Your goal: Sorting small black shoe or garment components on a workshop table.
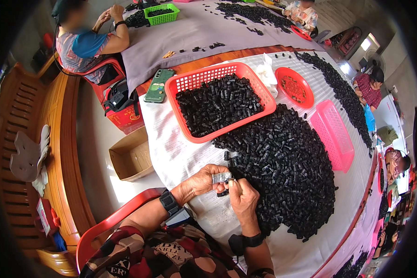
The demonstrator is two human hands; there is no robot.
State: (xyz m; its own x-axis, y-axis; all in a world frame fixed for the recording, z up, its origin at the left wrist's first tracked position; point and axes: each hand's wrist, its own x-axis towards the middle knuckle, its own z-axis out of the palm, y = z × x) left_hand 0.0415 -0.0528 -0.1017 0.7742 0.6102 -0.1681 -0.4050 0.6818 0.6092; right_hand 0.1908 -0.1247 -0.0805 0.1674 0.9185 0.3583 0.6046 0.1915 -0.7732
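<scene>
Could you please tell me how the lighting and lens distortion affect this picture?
In the head view, the wooden bench bends toward the rim and the corners go black; glare whitens the floor beside the cardboard box; the black pieces crowd into a dark heap, while left hand and right hand look fairly sharp.

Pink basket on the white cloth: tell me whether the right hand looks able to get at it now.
Probably yes, with a stretch: the right hand could pass over the heap of black parts to the pink basket, though that hand seems busy at the silvery piece.
</scene>
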